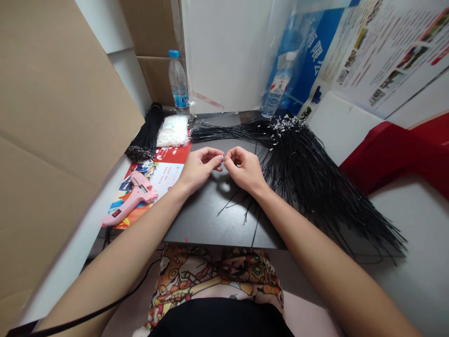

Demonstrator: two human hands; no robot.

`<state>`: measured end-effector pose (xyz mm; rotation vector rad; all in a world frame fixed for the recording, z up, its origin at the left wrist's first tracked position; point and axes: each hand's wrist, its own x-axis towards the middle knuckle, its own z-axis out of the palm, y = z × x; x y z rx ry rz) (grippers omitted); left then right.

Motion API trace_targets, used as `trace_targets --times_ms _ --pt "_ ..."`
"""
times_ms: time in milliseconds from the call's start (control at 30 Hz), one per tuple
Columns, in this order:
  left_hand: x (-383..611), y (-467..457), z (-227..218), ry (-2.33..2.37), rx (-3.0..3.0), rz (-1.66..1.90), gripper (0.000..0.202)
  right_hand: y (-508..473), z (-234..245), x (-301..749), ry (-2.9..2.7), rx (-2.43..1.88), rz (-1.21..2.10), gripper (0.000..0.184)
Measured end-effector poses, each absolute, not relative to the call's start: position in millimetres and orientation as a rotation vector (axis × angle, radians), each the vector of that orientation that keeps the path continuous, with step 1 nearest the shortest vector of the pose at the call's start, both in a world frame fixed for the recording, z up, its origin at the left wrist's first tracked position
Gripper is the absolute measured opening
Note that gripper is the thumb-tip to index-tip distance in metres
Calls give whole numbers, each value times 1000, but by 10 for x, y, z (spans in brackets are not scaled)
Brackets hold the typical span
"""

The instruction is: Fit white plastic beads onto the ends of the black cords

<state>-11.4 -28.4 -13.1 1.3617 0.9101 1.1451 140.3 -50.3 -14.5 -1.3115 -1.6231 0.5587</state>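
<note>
My left hand (197,168) pinches a tiny whitish piece (222,157) between thumb and finger. My right hand (246,171) is pinched closed just beside it; what it holds, I cannot tell. Thin black cords (315,173) lie bundled to the right, on the dark grey table (199,217).

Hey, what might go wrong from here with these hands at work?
What looks like a tiny white piece in the fingers of the left hand could slip away. The right forearm passes close to the heap of black cords and might drag some loose. The pink glue gun beside the left forearm may get bumped; I can't tell whether it's hot.
</note>
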Motion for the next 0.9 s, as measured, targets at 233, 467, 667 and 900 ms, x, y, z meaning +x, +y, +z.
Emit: trace_targets --times_ms 233,467,667,900 --pt "-121 -279 -143 922 1492 1158 12 -513 -132 1411 -1654 -1327 493 12" --pt "-124 -288 -127 929 1488 1151 12 -508 -131 1411 -1651 -1367 497 12" --pt "-131 -283 -134 924 1456 1144 11 -507 -132 1417 -1676 -1333 525 13" --pt "-139 -276 -142 941 1495 1138 12 -508 -131 1424 -1695 -1344 495 12"
